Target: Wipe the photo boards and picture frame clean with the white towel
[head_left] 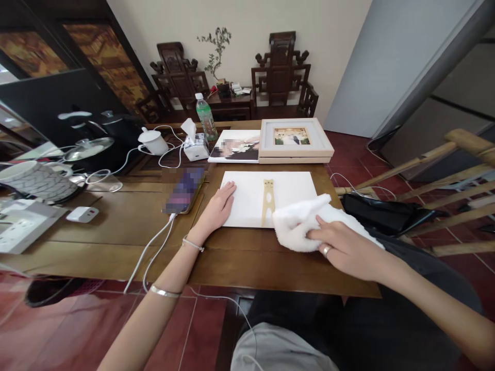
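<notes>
A flat white rectangular panel (pixel 247 198) lies on the wooden table in front of me. Down its middle runs a gold, tapered piece (pixel 268 201) with oval holes; whether it is fixed there I cannot tell. My left hand (pixel 219 205) rests on the panel's left edge, fingers stretched out and holding nothing. In my right hand (pixel 340 245) is a fluffy white cloth (pixel 296 226), gripped between thumb and fingers. The cloth covers the panel's lower right corner and spreads over the table's right edge. My right fingertips are partly buried in it.
Behind the panel sit a boxed picture frame (pixel 296 154) and a photo print (pixel 232 154). A phone (pixel 187 190) with a white cable (pixel 149 245) lies left. Further back are a tissue box (pixel 196 149), bottle (pixel 207 121) and lidded cup (pixel 152 142). A bamboo chair (pixel 452 178) stands right.
</notes>
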Tool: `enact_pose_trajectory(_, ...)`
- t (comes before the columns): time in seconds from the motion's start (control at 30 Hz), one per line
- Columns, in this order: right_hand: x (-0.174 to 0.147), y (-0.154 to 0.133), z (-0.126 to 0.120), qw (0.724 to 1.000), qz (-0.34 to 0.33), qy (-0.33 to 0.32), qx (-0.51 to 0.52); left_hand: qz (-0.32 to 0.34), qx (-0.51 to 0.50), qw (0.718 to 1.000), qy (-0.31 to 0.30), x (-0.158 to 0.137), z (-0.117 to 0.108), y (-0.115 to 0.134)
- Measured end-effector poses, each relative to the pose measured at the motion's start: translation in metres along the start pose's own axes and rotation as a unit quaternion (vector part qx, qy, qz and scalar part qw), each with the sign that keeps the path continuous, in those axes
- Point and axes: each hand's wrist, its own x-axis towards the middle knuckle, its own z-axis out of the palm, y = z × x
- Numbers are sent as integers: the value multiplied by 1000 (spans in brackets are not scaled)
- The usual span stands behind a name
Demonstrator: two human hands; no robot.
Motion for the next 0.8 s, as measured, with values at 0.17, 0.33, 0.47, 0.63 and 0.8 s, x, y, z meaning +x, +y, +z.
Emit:
enact_pose_trajectory(0.17, 52, 28, -18, 998, 29, 46, 23, 8, 4, 1000, 4, 0, 0, -1)
enact_pose_trajectory(0.33, 124, 40, -24, 994, 34, 91, 53, 5, 12, 1000, -1, 1, -1, 0)
enact_pose_trajectory(0.47, 159, 28, -12, 995, -5, 77, 62, 6, 6, 1000, 0, 1, -1, -1)
enact_pose_trajectory(0.63, 157, 8, 11, 996, -69, 35, -53, 7, 6, 1000, -6, 2, 0, -4)
enact_pose_trajectory(0.8, 120, -17, 32, 988, -105, 15, -116, 9, 7, 1000, -2, 2, 1, -4)
